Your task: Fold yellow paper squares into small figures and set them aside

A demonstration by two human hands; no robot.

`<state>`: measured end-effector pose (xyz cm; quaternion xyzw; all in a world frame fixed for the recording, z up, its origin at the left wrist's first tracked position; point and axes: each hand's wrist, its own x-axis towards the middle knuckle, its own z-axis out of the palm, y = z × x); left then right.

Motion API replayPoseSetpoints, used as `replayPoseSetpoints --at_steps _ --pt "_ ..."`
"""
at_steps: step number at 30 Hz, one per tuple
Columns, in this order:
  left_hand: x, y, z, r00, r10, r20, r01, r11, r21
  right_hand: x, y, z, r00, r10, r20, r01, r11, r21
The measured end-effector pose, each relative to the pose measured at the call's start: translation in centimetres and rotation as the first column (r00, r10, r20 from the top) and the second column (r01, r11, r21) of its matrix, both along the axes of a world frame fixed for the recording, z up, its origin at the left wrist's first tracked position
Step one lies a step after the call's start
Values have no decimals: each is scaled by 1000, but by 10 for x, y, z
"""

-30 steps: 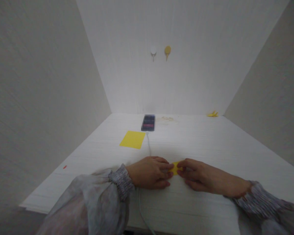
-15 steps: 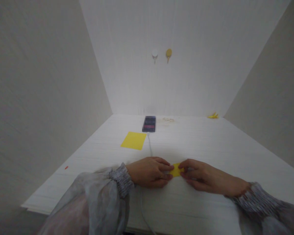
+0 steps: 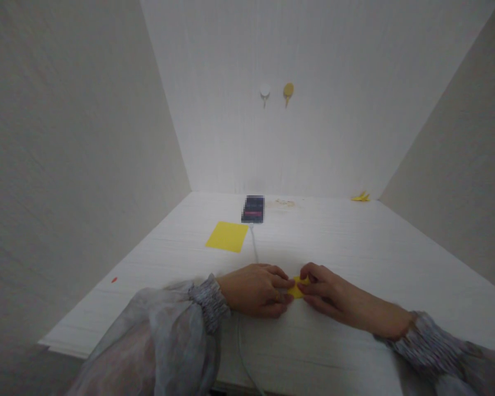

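Note:
A small folded piece of yellow paper (image 3: 297, 288) lies on the white table between my hands. My left hand (image 3: 259, 290) rests palm down, its fingertips closed on the paper's left edge. From the other side my right hand (image 3: 334, 293) grips the paper's right part, its index finger bent and raised a little. The fingers of both hands cover much of the paper. Beyond my left hand lies a flat yellow paper square (image 3: 227, 237).
A phone (image 3: 253, 209) with a white cable (image 3: 254, 242) lies toward the back wall; the cable runs under my left arm. A folded yellow paper shape (image 3: 361, 197) sits at the back right. A red speck (image 3: 114, 280) is at left. Two hooks (image 3: 288, 91) hang on the wall.
My right hand's fingers have shifted slightly left over the folded paper, and its index finger is more bent. My left hand keeps its place on the paper. The whole view has moved a little.

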<state>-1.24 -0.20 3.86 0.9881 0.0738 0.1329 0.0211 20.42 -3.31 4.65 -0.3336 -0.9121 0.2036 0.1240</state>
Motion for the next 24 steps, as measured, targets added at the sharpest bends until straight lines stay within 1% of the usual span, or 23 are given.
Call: replayPoseSetpoints --at_steps 5,11,14,17,20,22,24 --pt "-1 1 -2 1000 13 -10 -14 999 -34 4 1 1 1000 22 -3 -22 1000 -2" --pt "-2 -1 -4 1000 5 1 -5 1000 -26 17 2 4 997 80 -6 -80 996 -42" --pt "-1 -3 -4 999 29 24 -28 999 -32 15 1 5 998 62 -1 -62 998 -24" --pt "1 -4 -4 996 78 54 -73 993 -91 9 -2 4 1000 5 2 -5 1000 18" --pt "5 -4 -7 989 126 79 -112 981 -160 3 -4 2 999 -33 -30 35 997 68" --pt "8 -4 -10 979 174 105 -147 964 -223 1 -4 -1 997 -49 -51 53 996 73" --pt "10 -4 -13 961 244 129 -198 934 -296 -1 -3 -4 995 -66 -78 71 995 68"
